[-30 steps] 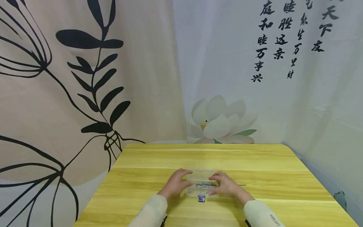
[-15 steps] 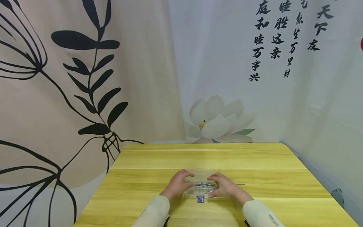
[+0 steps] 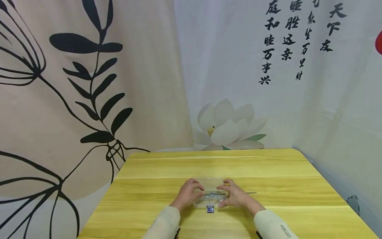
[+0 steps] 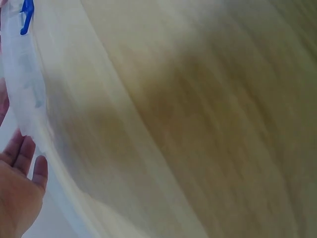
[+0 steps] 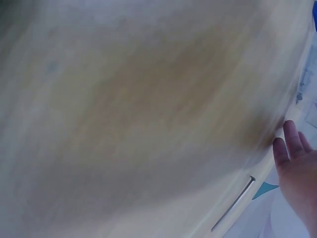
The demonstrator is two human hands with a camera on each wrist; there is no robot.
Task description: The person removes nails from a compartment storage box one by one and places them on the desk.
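Observation:
A clear plastic box with a blue clasp at its front stands on the wooden table, its clear lid raised behind. Several thin metal nails lie inside. My left hand holds the box's left side, thumb in front and fingers towards the back. On the opposite side, my right hand grips the box with its thumb near the front corner. The left wrist view shows the left fingertips right at the edge of the box.
A single nail lies on the table just beyond my right hand. The wooden table extends around the box, and a patterned curtain hangs behind its far edge.
The head view has shifted slightly. Both hands have stayed at the sides of the box, the left reaching slightly further over it. The nails and loose nail look unmoved.

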